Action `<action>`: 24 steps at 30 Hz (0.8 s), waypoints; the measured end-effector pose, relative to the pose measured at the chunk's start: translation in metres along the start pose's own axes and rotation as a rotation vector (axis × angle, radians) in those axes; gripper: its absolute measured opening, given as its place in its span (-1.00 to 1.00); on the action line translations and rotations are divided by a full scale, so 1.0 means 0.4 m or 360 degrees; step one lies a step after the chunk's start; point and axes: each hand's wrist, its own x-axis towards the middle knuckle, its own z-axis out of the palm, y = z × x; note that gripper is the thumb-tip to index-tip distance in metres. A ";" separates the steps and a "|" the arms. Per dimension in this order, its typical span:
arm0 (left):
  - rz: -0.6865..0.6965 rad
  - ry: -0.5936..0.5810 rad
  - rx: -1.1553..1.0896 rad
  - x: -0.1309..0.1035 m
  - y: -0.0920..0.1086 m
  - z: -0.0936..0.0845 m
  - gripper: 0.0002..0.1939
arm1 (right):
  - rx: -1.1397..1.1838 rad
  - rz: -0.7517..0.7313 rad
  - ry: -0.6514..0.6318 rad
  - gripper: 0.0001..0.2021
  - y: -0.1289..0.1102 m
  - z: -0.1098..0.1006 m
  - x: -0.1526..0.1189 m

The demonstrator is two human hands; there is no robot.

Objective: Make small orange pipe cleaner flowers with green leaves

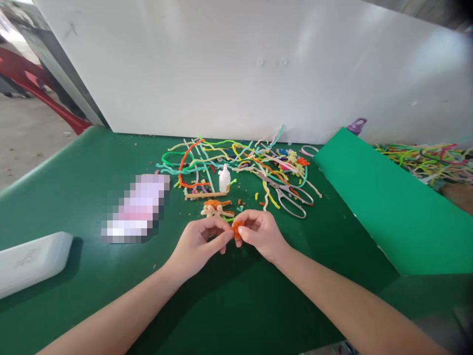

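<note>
A small orange pipe-cleaner piece (237, 230), bent into a lumpy flower-like shape, sits between my two hands above the green table. My left hand (202, 242) pinches its left side with thumb and fingertips. From the other side, my right hand (263, 233) grips it with the thumb on top. Just beyond my fingers lies a cluster of orange and cream pipe-cleaner shapes (216, 208). Behind that are a wooden stick (206, 195) and a white glue bottle (224, 179), standing upright. Metal scissors (290, 194) rest to the right of the bottle.
Loose coloured pipe cleaners (218, 150) spread along the white panel (236, 74). At right, a green board (395, 212) stands aslant, with more pipe cleaners (428, 160) and part of another person's hand (458, 194) beyond. A blurred-out object (136, 209) and white case (35, 264) lie left.
</note>
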 end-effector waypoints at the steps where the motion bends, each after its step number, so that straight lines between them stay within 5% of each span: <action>1: 0.0005 0.0000 -0.0004 0.000 0.000 0.000 -0.88 | -0.0005 -0.0009 -0.0002 -0.94 0.000 0.000 0.000; 17: 0.0113 0.0154 -0.0112 0.003 0.011 0.002 -0.81 | -0.0030 -0.0004 -0.0020 -0.73 -0.009 -0.001 0.000; 24: 0.0134 0.0132 -0.0204 0.001 0.002 -0.004 -0.86 | -0.0163 -0.0109 -0.0004 -0.79 -0.007 -0.009 0.000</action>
